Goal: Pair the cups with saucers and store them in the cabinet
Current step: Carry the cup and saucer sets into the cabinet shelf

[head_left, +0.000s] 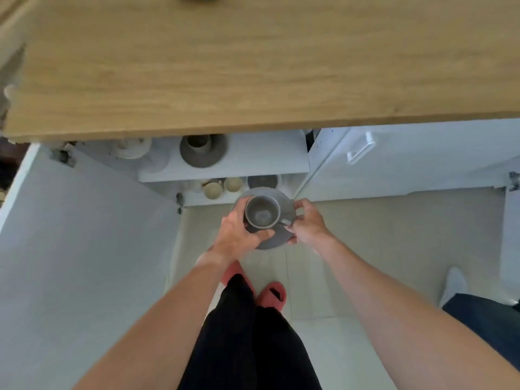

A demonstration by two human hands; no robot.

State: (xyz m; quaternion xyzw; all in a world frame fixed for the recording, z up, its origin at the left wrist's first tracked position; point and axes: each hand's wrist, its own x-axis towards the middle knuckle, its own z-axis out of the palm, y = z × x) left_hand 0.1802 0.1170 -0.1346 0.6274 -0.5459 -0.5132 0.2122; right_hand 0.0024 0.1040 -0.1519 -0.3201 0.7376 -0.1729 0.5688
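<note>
A grey cup (262, 212) stands upright on a grey saucer (284, 199), held in the air in front of the open cabinet. My left hand (237, 230) grips the saucer's left and near rim, its thumb lying on top. My right hand (305, 222) pinches the saucer's right rim beside the cup's handle. Inside the cabinet, on the upper shelf (267, 156), sits another grey cup on a grey saucer (203, 150), with a white cup and saucer (132, 147) to its left. Below are two cream cups (223, 187) and a dark dish (263, 181).
A wooden countertop (253, 66) overhangs the cabinet. The white left door (84, 235) and right door (394, 156) stand open on either side. My legs and red slippers (271, 294) are on the pale tiled floor. Another person's foot in a white sock (453, 282) is at the right.
</note>
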